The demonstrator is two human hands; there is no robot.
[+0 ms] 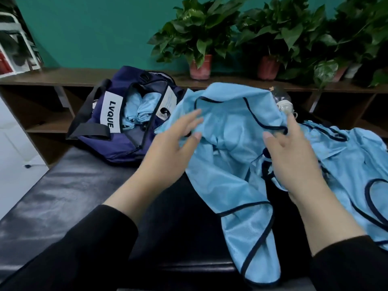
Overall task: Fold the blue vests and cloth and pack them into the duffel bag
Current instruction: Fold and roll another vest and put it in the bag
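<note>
A light blue vest (228, 131) with dark trim lies crumpled on the black bench (69, 192), one end trailing toward me. My left hand (170, 150) hovers at its left edge with fingers spread and straight. My right hand (294, 156) rests on the vest's right side, fingers loosely extended. More blue vests (346, 158) are heaped to the right. The navy duffel bag (117, 141) stands open at the back left, with folded blue vests (136, 112) inside.
A brown shelf (63, 77) runs along the teal wall behind the bench, carrying potted plants (199, 38). A clear bottle and white mask (283, 101) sit behind the vest. A white floor lies off the bench's left edge.
</note>
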